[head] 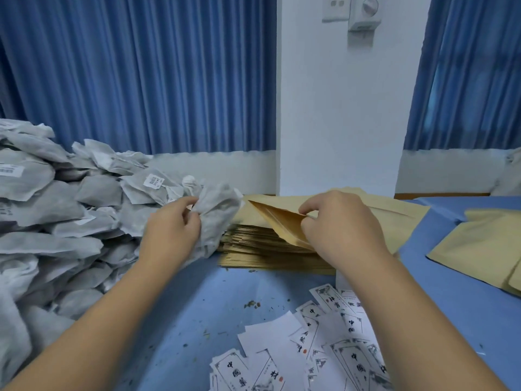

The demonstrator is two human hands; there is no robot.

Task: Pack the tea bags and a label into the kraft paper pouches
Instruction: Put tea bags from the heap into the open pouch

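1. Worktop (183, 320), blue-covered. It carries all the stock, and loose tea crumbs are scattered on it.
2. Heap of tea bags (50, 218), left side, grey-white, some with barcode stickers. It is large, so most of the job appears to lie ahead.
3. Stack of kraft pouches (262, 249), centre, flat and empty, many deep. It lies just beside the heap.
4. Pouches at right (485, 249), a few, lying flat and well apart from the stack. These are possibly finished units.
5. Labels (349, 359), a loose pile of printed slips on the near side of the worktop. None is in hand, so the label step is not yet done for this unit.
6. Open pouch (279, 218), on top of the stack. The right hand (341, 221) pinches its upper lip between thumb and fingers, holding the mouth agape toward the left.
7. Held tea bags (218, 213), a bunch gripped by the curled fingers of the left hand (172, 224). They are just beside the pouch mouth and not yet inside.

Judged stage: filling of one pouch is about to begin, with the label and any closing to follow.

Not determinable:
- The count of bags in the bunch.
- Whether the pouches at right are filled or sealed; they are cut off at the frame edge.
- The full extent of the heap, which is cropped at left.
- The lower part of the label pile, which is cropped at the bottom.
- The label print, which is too small to read surely.
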